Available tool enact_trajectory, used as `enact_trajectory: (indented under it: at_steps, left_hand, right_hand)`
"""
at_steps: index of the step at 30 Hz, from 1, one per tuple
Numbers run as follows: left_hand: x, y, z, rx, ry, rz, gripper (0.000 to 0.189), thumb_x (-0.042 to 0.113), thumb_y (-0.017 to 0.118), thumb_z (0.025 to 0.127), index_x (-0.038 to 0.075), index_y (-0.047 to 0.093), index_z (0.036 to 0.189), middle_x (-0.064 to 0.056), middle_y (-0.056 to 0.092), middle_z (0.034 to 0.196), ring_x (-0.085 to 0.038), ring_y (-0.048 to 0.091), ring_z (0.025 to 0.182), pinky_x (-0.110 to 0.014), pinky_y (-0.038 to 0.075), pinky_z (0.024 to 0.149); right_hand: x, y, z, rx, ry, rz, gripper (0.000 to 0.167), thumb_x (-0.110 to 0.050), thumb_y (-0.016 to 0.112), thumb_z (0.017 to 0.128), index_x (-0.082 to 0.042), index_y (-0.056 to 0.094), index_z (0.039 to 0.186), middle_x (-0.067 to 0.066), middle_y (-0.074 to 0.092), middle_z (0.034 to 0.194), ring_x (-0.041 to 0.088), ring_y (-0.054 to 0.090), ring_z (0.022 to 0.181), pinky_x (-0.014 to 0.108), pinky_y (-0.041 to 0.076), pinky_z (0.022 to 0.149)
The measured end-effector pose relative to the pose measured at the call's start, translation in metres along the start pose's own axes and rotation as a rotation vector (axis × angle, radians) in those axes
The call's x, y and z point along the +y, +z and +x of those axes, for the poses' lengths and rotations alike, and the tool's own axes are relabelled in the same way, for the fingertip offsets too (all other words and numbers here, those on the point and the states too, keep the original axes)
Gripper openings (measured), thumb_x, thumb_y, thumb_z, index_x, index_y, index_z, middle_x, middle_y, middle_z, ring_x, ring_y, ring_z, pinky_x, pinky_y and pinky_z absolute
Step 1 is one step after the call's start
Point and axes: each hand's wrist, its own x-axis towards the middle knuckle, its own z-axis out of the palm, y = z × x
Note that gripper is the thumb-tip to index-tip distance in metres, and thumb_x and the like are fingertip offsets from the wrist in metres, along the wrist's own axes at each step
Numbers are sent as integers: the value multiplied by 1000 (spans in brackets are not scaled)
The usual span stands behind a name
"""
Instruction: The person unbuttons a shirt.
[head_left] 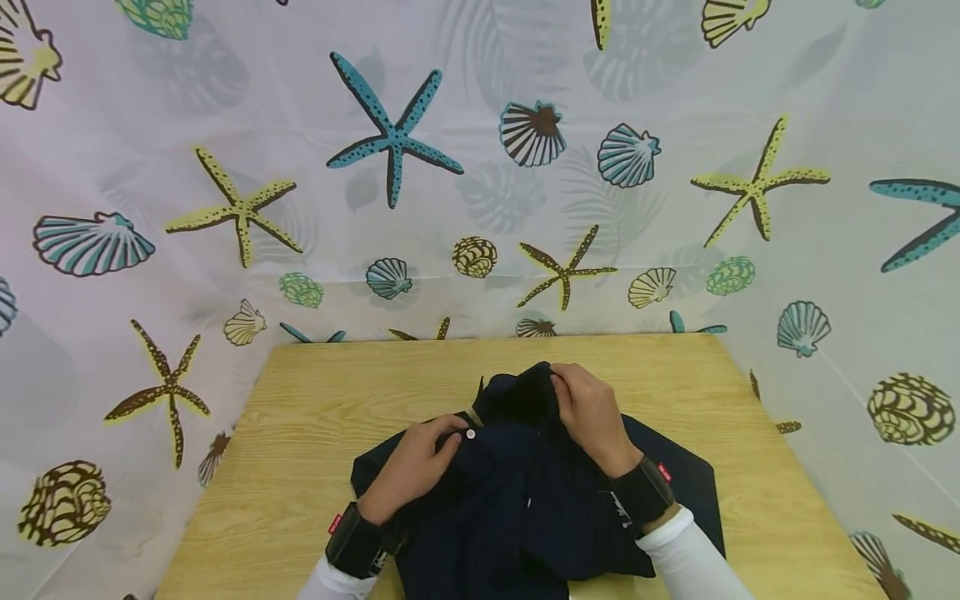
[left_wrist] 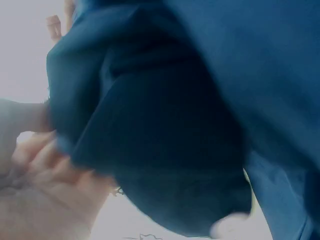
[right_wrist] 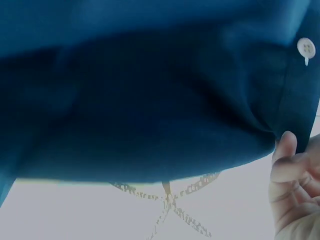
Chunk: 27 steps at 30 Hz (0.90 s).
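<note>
A navy buttoned shirt [head_left: 480, 508] lies bunched on the table, its collar [head_left: 498, 387] raised toward the far side. My left hand [head_left: 414, 462] pinches the front edge just below the collar, next to a small white button [head_left: 470, 434]. On the other side, my right hand [head_left: 592, 417] pinches the collar's upper edge between thumb and fingers and holds it up. Between the two hands the neck opening gapes. The right wrist view shows a white button [right_wrist: 306, 48] on a strip of the shirt close to the fingertips. Dark cloth fills most of both wrist views.
The wooden table [head_left: 322, 392] extends on both sides of the shirt. A white cloth [head_left: 480, 200] printed with starfish and shells hangs behind the table and along its sides. Each wrist wears a black band [head_left: 356, 540].
</note>
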Motion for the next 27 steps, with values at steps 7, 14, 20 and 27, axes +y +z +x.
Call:
enact_trajectory:
  at_steps: [7, 14, 20, 27]
  left_hand:
    - [26, 14, 31, -243, 90, 35, 44, 15, 53, 98, 15, 50, 142, -1, 63, 130, -14, 64, 106, -32, 50, 93]
    - [32, 30, 44, -373, 163, -50, 22, 23, 57, 100, 12, 67, 116, 1, 66, 104, -6, 59, 91, -21, 48, 82]
    - [26, 47, 35, -280, 70, -242, 11, 17, 60, 97, 14, 68, 104, 0, 67, 102, -7, 59, 91, -21, 46, 80]
    - [32, 53, 29, 37, -108, -436, 15, 21, 60, 98, 14, 71, 105, -3, 71, 98, -10, 62, 84, -24, 48, 74]
  right_hand:
    - [-14, 2, 16, -64, -97, 44, 17, -1, 66, 91, -2, 67, 108, 10, 69, 92, 22, 69, 80, 33, 57, 69]
    - [-29, 6, 14, -87, -164, 100, 16, -1, 66, 91, -4, 67, 107, 8, 67, 88, 16, 68, 74, 28, 55, 64]
    - [-39, 9, 1, -128, -55, 150, 15, -8, 67, 92, -8, 68, 107, 3, 65, 89, 10, 62, 70, 23, 50, 61]
    - [-58, 9, -15, -104, 104, 14, 25, -26, 76, 85, -12, 71, 105, 1, 62, 92, 11, 57, 71, 26, 48, 61]
